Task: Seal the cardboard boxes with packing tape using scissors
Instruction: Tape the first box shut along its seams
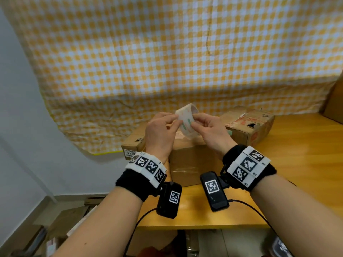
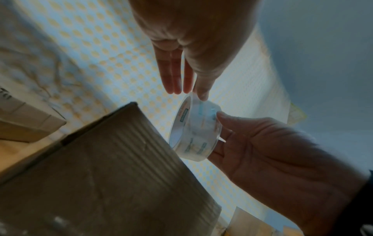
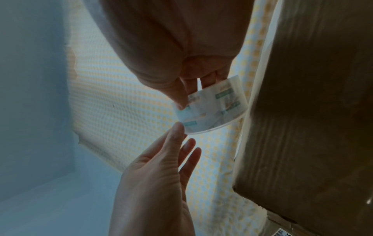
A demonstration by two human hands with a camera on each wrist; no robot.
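A clear packing tape roll (image 1: 187, 123) with printed marks is held up above a closed brown cardboard box (image 1: 187, 160) on the table. My right hand (image 1: 211, 130) grips the roll (image 2: 197, 132), thumb on its outer face and fingers behind it. My left hand (image 1: 161, 130) has straight fingers, and only its thumb tip touches the roll's edge (image 3: 218, 108). In the left wrist view the left hand (image 2: 191, 39) points down at the roll, with the right hand (image 2: 272, 151) below. No scissors are in view.
A second box (image 1: 131, 143) with a label lies behind on the left, and a worn printed box (image 1: 248, 127) on the right. The wooden table (image 1: 297, 164) stretches right; a yellow checked cloth (image 1: 167, 52) hangs behind. Clutter lies on the floor at lower left.
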